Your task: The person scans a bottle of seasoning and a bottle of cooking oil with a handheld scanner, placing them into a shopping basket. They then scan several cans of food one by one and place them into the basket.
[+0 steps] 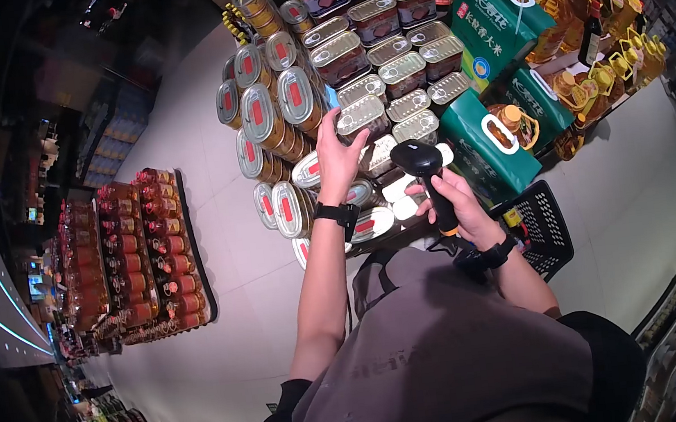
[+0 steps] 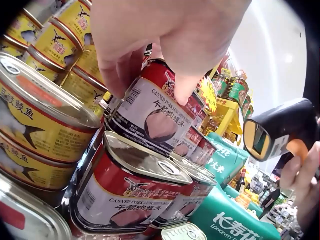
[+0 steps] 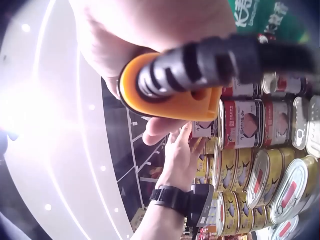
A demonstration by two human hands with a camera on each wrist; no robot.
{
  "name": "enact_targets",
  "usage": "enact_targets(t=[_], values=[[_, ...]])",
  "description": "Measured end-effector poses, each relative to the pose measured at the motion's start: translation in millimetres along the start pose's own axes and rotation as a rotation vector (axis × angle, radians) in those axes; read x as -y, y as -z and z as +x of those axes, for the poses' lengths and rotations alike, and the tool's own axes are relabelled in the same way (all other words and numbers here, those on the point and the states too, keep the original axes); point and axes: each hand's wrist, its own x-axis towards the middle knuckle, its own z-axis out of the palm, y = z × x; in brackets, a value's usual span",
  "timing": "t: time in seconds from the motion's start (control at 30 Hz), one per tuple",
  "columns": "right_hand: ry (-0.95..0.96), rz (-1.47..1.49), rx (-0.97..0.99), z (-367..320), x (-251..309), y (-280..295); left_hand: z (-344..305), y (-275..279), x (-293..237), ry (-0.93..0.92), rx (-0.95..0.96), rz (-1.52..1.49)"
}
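Observation:
My left hand (image 1: 338, 155) reaches into a stacked display of tins and grips a red tin of pork luncheon meat (image 2: 152, 117), fingers and thumb curled over its upper end. In the head view that tin (image 1: 361, 116) sits in the middle of the stack. My right hand (image 1: 456, 198) holds a black barcode scanner (image 1: 419, 159) by its handle, its head just right of the left hand. The left wrist view shows the scanner (image 2: 277, 131) with its window turned toward the tins. The orange butt of the scanner (image 3: 200, 75) fills the right wrist view.
Yellow fish tins (image 2: 40, 120) are stacked left of the red ones. Green rice bags (image 1: 492, 26) and oil bottles (image 1: 572, 5) stand to the right. A black shopping basket (image 1: 546, 226) sits on the floor by my right arm. A rack of red bottles (image 1: 145, 256) stands at left.

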Motion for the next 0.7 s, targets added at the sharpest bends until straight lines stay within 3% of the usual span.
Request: enact_targets(t=[0.13, 0.2, 0.27, 0.3, 0.33, 0.43, 0.47, 0.53, 0.6, 0.67, 0.7], values=[[-0.011, -0.012, 0.004, -5, 6, 16, 8, -6, 13, 0.047, 0.03, -0.155], [0.045, -0.055, 0.012, -4, 8, 24, 6, -5, 16, -0.063, -0.008, -0.118], [0.043, -0.048, 0.001, -11, 19, 22, -2, 6, -7, 0.015, -0.052, -0.121], [0.071, -0.081, 0.056, -15, 22, 24, -7, 11, -11, 0.163, -0.036, -0.269], [0.094, -0.114, 0.111, -19, 25, 25, -11, 11, 2, 0.082, -0.094, -0.286], [0.034, -0.168, 0.201, -29, 34, 24, -30, 33, -2, 0.512, -0.019, -0.761], [-0.006, -0.172, 0.267, -29, 34, 22, -39, 42, 37, 0.587, 0.168, -0.981], [-0.026, -0.147, 0.309, -27, 30, 16, -50, 43, -1, 0.789, -0.005, -1.298], [-0.106, -0.121, 0.437, -26, 29, 9, -64, 41, 21, 0.85, -0.001, -1.479], [-0.143, -0.099, 0.476, -22, 27, 0, -74, 46, 41, 0.847, 0.181, -1.724], [-0.15, -0.102, 0.502, -19, 27, -4, -77, 46, 40, 0.844, 0.17, -1.728]])
